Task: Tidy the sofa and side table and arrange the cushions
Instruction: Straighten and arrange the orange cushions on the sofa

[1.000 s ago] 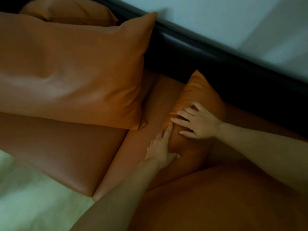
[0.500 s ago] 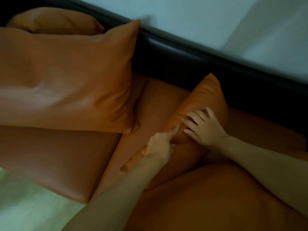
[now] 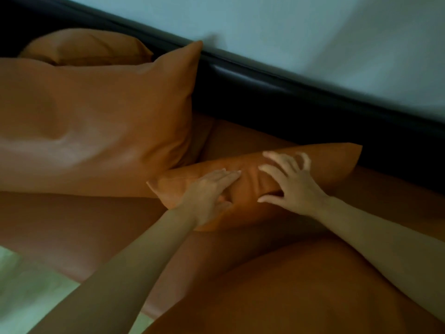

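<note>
A small orange fabric cushion point(image 3: 255, 186) lies across the middle of the orange sofa seat point(image 3: 79, 225), its long side running left to right, its far right corner close to the dark glossy sofa back point(image 3: 277, 97). The left hand point(image 3: 207, 196) rests on the cushion's near left part with fingers straight and close together, flat against the fabric, holding nothing. The right hand point(image 3: 291, 184) lies on the cushion's right part with fingers spread wide and slightly bent, the fingertips pressing into the cover; the frame is blurred there, so whether any fabric is pinched cannot be told. Just left of the small cushion, a large orange square cushion point(image 3: 96, 126) leans towards the sofa back, its near right edge appearing to touch the small one. Behind it at far left, another orange cushion point(image 3: 84, 47) shows in part. A pale wall point(image 3: 289, 32) runs above the sofa back, and a pale floor point(image 3: 29, 285) shows at near left.
</note>
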Tool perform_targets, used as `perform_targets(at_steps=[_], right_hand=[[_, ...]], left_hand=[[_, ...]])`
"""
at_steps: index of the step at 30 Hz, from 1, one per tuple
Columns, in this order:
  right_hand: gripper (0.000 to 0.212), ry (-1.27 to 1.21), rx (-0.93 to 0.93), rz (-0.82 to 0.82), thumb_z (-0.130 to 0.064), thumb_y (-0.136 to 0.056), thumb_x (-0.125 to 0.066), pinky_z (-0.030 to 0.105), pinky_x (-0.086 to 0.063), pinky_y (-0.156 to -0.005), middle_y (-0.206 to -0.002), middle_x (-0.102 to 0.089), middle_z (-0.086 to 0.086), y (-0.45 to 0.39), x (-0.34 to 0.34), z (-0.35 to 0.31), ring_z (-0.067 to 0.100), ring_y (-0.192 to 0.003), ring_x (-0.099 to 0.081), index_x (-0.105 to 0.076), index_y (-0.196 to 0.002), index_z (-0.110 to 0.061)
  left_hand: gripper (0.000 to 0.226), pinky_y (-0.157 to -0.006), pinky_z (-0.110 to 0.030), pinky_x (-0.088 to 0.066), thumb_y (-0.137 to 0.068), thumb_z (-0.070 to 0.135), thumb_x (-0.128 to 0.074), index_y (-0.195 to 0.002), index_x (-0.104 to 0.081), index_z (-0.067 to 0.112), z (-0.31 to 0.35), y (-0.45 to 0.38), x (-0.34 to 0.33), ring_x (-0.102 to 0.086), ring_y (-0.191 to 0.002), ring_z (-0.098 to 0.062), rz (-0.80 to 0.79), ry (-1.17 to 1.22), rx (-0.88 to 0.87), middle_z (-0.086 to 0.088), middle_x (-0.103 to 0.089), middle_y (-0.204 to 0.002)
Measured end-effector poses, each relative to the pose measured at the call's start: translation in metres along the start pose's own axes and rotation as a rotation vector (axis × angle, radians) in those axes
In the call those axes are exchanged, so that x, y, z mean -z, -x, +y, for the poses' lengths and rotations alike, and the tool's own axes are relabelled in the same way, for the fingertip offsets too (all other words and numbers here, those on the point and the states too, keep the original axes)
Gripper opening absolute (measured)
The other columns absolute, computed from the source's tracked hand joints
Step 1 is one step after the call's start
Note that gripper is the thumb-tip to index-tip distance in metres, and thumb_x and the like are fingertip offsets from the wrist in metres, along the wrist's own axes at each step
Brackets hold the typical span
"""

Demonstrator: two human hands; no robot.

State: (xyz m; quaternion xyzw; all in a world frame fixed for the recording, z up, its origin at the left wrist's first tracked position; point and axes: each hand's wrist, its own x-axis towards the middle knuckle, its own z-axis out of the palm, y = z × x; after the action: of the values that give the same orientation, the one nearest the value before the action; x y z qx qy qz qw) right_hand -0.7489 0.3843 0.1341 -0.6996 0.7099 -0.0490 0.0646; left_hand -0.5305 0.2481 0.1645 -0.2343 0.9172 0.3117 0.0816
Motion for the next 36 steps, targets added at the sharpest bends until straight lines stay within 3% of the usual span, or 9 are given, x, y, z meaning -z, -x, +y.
perform_targets(at_steps=[3, 6, 9, 16, 20, 24, 28, 33, 36], right_hand=[[0.119, 0.057, -0.078, -0.300, -0.095, -0.055, -0.040, 0.068, 0.000, -0.110, -0.161, 0.003, 0.000, -0.017, 0.008, 0.006, 0.025, -0.147, 0.000, 0.004, -0.150, -0.039], [0.118, 0.106, -0.054, -0.382, -0.094, -0.056, -0.043, 0.069, -0.002, -0.110, -0.161, 0.002, 0.001, -0.023, 0.004, 0.009, 0.028, -0.147, 0.001, 0.015, -0.147, -0.044], [0.105, 0.122, -0.030, -0.341, -0.090, -0.066, -0.039, 0.068, -0.005, -0.110, -0.160, -0.010, 0.003, -0.026, 0.001, 0.011, 0.031, -0.145, -0.008, 0.005, -0.149, -0.043], [0.078, 0.130, 0.059, -0.261, -0.076, -0.082, -0.028, 0.068, -0.031, -0.101, -0.139, -0.051, 0.011, -0.029, -0.007, 0.013, 0.039, -0.125, -0.046, -0.038, -0.145, -0.031], [0.067, 0.169, 0.103, -0.196, -0.066, -0.089, -0.027, 0.066, -0.037, -0.097, -0.134, -0.055, 0.015, -0.024, -0.012, 0.010, 0.042, -0.120, -0.051, -0.046, -0.141, -0.027], [0.058, 0.212, 0.132, -0.131, -0.056, -0.093, -0.030, 0.064, -0.040, -0.095, -0.130, -0.057, 0.019, -0.022, -0.012, 0.007, 0.044, -0.115, -0.055, -0.052, -0.136, -0.025], [0.051, 0.239, 0.170, -0.071, -0.048, -0.094, -0.033, 0.065, -0.041, -0.094, -0.129, -0.058, 0.020, -0.022, -0.008, 0.000, 0.045, -0.116, -0.055, -0.055, -0.133, -0.024], [0.048, 0.278, 0.217, -0.006, -0.047, -0.096, -0.033, 0.064, -0.040, -0.096, -0.130, -0.058, 0.018, -0.026, 0.008, -0.007, 0.043, -0.118, -0.054, -0.055, -0.133, -0.026], [0.048, 0.274, 0.174, 0.034, -0.048, -0.096, -0.033, 0.063, -0.040, -0.097, -0.130, -0.058, 0.017, -0.030, 0.030, -0.012, 0.041, -0.118, -0.055, -0.055, -0.133, -0.027]], left_hand=[[0.087, -0.115, -0.034, -0.017, -0.080, 0.047, -0.070, -0.151, -0.023, 0.028, 0.003, -0.011, -0.001, -0.018, -0.143, -0.015, 0.049, -0.089, 0.026, 0.004, -0.026, -0.155], [0.112, -0.117, -0.038, -0.006, -0.068, 0.064, -0.071, -0.153, -0.007, 0.029, -0.001, -0.020, -0.011, 0.001, -0.145, -0.019, 0.014, -0.197, 0.139, 0.003, -0.003, -0.159], [0.132, -0.117, -0.042, 0.009, -0.059, 0.079, -0.066, -0.151, 0.014, 0.029, -0.009, -0.029, -0.016, 0.019, -0.146, -0.022, -0.063, -0.296, 0.256, 0.000, 0.015, -0.160], [0.115, -0.118, -0.042, -0.009, -0.067, 0.081, -0.054, -0.152, 0.003, 0.029, -0.012, -0.040, -0.014, -0.014, -0.146, -0.024, -0.044, -0.415, 0.215, -0.003, -0.014, -0.160], [0.097, -0.115, -0.042, -0.015, -0.080, 0.077, -0.039, -0.153, -0.004, 0.024, -0.013, -0.030, -0.020, -0.023, -0.142, -0.027, 0.006, -0.518, 0.131, -0.008, -0.023, -0.157], [0.082, -0.106, -0.048, -0.031, -0.086, 0.069, -0.019, -0.150, -0.028, 0.019, -0.014, -0.024, -0.024, -0.045, -0.129, -0.034, 0.044, -0.534, 0.088, -0.016, -0.046, -0.144], [0.069, -0.091, -0.052, -0.046, -0.092, 0.056, -0.024, -0.137, -0.050, 0.011, -0.013, -0.014, -0.030, -0.061, -0.108, -0.040, 0.095, -0.557, 0.062, -0.023, -0.062, -0.122], [0.061, -0.092, -0.053, -0.045, -0.092, 0.049, -0.029, -0.141, -0.034, 0.013, -0.012, 0.001, -0.023, -0.060, -0.111, -0.040, 0.135, -0.594, 0.035, -0.024, -0.060, -0.125], [0.061, -0.093, -0.052, -0.045, -0.093, 0.049, -0.025, -0.141, -0.040, 0.013, -0.005, 0.002, 0.005, -0.059, -0.112, -0.038, 0.184, -0.621, 0.005, -0.023, -0.060, -0.125]])
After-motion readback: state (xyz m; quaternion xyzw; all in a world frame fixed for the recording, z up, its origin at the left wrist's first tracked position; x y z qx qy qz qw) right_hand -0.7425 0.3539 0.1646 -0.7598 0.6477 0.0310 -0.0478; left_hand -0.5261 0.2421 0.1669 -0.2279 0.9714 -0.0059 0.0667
